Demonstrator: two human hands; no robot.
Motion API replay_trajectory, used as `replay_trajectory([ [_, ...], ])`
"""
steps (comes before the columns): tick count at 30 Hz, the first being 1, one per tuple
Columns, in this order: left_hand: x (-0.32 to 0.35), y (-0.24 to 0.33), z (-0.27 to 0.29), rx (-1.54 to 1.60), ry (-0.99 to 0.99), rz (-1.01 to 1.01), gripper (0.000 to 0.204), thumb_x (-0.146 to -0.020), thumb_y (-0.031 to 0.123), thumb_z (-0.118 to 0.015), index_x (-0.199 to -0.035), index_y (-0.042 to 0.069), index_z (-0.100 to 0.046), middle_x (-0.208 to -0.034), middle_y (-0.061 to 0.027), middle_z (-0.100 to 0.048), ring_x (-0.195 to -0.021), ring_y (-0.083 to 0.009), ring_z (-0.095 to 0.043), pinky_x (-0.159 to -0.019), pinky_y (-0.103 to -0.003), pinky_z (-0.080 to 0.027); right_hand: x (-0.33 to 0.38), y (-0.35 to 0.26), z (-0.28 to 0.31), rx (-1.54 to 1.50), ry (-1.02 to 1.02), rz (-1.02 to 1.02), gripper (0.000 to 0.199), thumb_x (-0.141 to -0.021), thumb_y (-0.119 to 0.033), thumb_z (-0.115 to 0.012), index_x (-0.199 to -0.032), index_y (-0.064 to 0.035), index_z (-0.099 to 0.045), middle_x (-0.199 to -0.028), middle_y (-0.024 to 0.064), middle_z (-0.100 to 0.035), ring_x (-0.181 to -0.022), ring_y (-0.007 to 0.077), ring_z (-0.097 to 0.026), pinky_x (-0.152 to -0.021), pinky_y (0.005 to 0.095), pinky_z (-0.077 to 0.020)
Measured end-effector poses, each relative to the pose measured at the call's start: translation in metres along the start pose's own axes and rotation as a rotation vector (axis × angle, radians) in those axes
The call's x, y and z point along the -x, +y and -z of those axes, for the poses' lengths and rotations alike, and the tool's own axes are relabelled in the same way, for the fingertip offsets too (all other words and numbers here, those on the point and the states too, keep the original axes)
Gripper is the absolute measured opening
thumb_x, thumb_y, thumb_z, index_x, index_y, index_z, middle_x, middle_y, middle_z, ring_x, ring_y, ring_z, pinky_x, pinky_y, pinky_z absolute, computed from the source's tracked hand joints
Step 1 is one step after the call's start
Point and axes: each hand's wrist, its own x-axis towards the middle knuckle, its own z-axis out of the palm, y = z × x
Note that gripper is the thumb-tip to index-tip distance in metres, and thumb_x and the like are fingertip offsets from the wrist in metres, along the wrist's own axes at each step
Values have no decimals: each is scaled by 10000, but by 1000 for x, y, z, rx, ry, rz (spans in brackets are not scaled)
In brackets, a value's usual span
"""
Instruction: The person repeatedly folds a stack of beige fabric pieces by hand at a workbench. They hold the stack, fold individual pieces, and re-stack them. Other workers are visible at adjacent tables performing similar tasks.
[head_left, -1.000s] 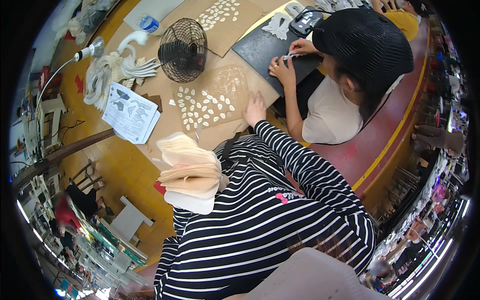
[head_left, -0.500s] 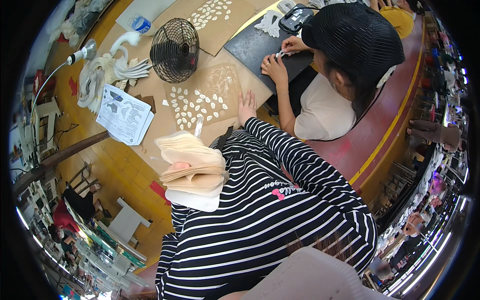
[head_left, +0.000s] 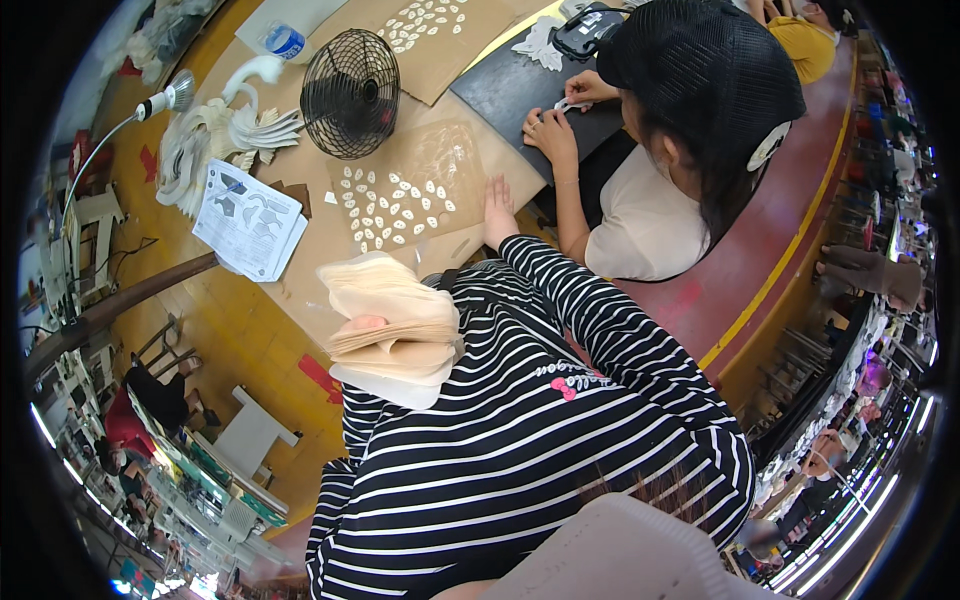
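The left hand (head_left: 368, 322), mostly hidden, grips a stack of cream sheets (head_left: 400, 333), which fans out around it. They look light, soft and perhaps slippery; the pinched middle seems the safest hold. The right hand (head_left: 497, 208) lies open on the bench (head_left: 502, 160).

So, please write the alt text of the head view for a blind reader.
A mostly hidden left hand holds a stack of cream sheets; the right hand rests on a tan table near small white pieces and a black fan, with a co-worker at right.
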Motion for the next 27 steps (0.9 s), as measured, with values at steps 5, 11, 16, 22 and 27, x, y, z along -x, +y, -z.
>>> replay_trajectory([
  [5,-5,-2,2,-10,3,7,522,-921,437,-506,-1385,202,-459,-1159,-138,-650,-1032,-271,-653,-1077,-481,-381,-3,2,-1,92,-26,-10,849,-835,60,-498,-1549,9,-42,-1627,196,114,-1511,377,-32,-1200,508,-169],
  [11,-6,-4,7,-17,12,9,522,-923,454,-501,-1386,216,-462,-1154,-134,-656,-1026,-268,-657,-1084,-487,-371,-5,-1,-4,208,-16,-23,787,-870,14,-484,-1542,32,-74,-1626,212,95,-1507,382,-72,-1195,495,-195],
  [16,-5,-4,9,-22,19,-3,522,-924,468,-497,-1386,228,-463,-1150,-131,-660,-1022,-265,-661,-1090,-492,-362,-4,-3,-5,256,-12,-35,752,-893,-22,-473,-1538,38,-92,-1625,218,88,-1506,379,-88,-1191,487,-205],
  [22,-3,-6,13,-22,31,-18,522,-926,485,-492,-1387,242,-466,-1145,-128,-665,-1016,-262,-665,-1097,-497,-353,-5,-2,-11,327,-20,-59,720,-920,-52,-436,-1540,35,-81,-1626,221,80,-1507,371,-87,-1191,481,-201],
  [27,-2,-7,21,-22,59,-24,522,-928,499,-488,-1388,253,-468,-1141,-125,-670,-1012,-259,-669,-1103,-502,-344,-10,-3,-9,306,-14,-69,742,-907,-39,-453,-1541,34,-75,-1623,224,97,-1509,366,-81,-1192,484,-194],
])
